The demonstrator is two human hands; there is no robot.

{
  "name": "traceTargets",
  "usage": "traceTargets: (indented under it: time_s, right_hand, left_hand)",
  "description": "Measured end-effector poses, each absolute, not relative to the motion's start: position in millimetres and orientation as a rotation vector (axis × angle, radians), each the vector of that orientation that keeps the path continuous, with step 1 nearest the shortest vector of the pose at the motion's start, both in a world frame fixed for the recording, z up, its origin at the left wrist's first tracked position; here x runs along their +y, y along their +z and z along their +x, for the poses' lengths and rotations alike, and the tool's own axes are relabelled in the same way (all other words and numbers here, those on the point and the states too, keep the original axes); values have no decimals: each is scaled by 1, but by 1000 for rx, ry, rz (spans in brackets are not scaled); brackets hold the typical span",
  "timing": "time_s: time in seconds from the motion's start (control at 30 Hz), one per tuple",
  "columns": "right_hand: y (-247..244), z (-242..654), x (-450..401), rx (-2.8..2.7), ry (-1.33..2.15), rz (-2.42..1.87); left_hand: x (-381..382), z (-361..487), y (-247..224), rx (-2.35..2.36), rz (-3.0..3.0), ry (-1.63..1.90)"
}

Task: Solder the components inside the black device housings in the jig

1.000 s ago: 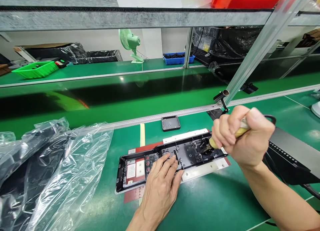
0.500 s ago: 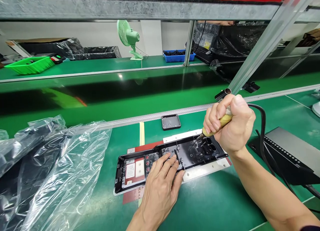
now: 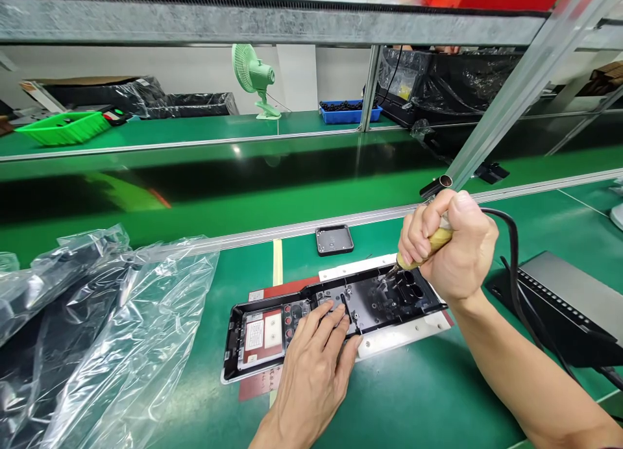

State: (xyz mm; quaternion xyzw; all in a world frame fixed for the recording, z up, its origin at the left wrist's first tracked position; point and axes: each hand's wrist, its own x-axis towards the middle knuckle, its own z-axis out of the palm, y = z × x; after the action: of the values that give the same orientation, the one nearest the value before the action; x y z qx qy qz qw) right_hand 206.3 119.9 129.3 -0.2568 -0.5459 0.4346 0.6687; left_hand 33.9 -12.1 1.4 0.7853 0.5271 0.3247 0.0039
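Observation:
A long black plastic housing (image 3: 372, 300) lies open side up in front of me, with screw posts, round holes and a window cut-out showing. My left hand (image 3: 316, 358) rests flat on its middle, fingers stretched out, covering part of it. In a fist, my right hand (image 3: 450, 248) grips the yellowish handle of a soldering iron (image 3: 438, 241). The iron slants down to the left, its metal tip at the housing's inner face near the round openings. Whether the tip touches a post is too small to tell. White strips (image 3: 403, 335) border the housing on both long sides.
A small black cover (image 3: 334, 239) sits behind the housing. Clear plastic bags (image 3: 146, 319) with black parts lie left. At right are a grey-black panel (image 3: 564, 300) and a thick black cable (image 3: 513, 267). A slanted metal post (image 3: 506, 98) rises behind my right hand.
The whole view has shifted slightly, with things appearing a little lower and further right. Both hands keep nearly the same place on the housing, and the soldering iron stays at the same area.

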Motion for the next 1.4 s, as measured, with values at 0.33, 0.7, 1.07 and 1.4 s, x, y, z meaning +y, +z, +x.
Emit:
traceTargets:
  time_s: [0.33,0.7,1.07,1.4]
  right_hand:
    - [123,205,121,-1257,1006,-590]
    - [117,202,124,-1272,1040,-575]
    - [112,202,127,-1287,1103,-540]
    - [107,199,125,-1267,1124,-535]
  left_hand:
    - [-11,34,1,1655,2466,1026]
    - [-11,32,0,1630,2472,1019]
    - [-11,29,0,1605,2481,1013]
    - [-10,26,2,1570,2511,982]
